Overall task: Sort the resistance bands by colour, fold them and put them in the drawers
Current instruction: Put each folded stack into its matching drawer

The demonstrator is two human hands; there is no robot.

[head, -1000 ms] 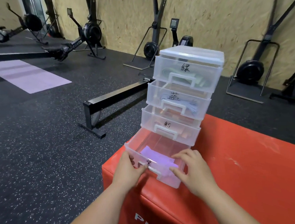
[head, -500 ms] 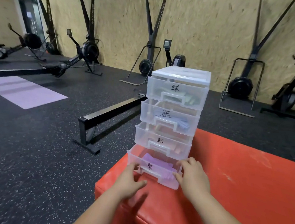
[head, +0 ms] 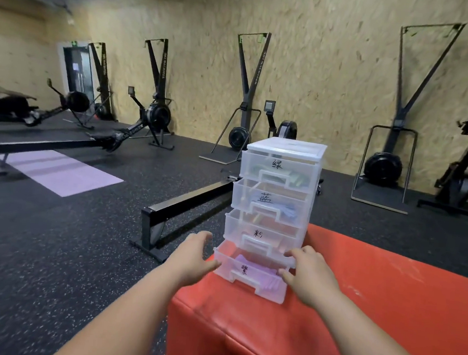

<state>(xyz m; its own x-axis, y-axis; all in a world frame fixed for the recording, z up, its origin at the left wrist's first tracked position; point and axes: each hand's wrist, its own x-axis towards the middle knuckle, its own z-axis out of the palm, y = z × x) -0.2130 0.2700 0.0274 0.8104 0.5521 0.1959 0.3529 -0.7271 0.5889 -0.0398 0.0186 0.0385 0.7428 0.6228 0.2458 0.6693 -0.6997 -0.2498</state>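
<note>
Our left hand (head: pixel 195 254) and right hand (head: pixel 309 276), fingers loose and gripping nothing, flank the front corners of the bottom drawer (head: pixel 228 271), likely to push it in squarely. The purple band (head: pixel 263 276) lies folded inside.

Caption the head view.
Left hand and right hand touch the part-open bottom drawer, purple band inside, of a clear drawer tower.

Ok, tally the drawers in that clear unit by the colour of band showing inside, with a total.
Green, top drawer: 1
Blue, second drawer: 1
Pinkish, faint, third drawer: 1
Purple, bottom drawer: 1
Total: 4 drawers
</note>
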